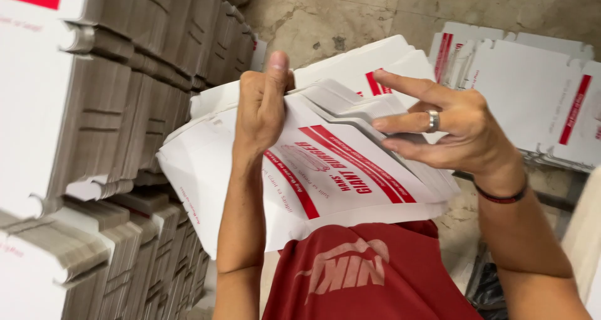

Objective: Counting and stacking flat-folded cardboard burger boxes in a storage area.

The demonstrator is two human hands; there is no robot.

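Note:
A bundle of flat white cardboard box blanks (325, 170) with red stripes rests against my red shirt (369, 276). My left hand (263, 104) grips the bundle's far left edge, thumb pointing up. On the bundle's right side my right hand (451, 129), with a ring on one finger, lies with its fingers spread over the fanned edges of the top sheets. A dark band sits on that wrist.
Tall stacks of the same flat blanks (106, 138) stand on edge along the left. More white and red blanks (532, 88) lie piled on the right. Stained stone floor (338, 20) shows at the top. A black bag (488, 289) lies at lower right.

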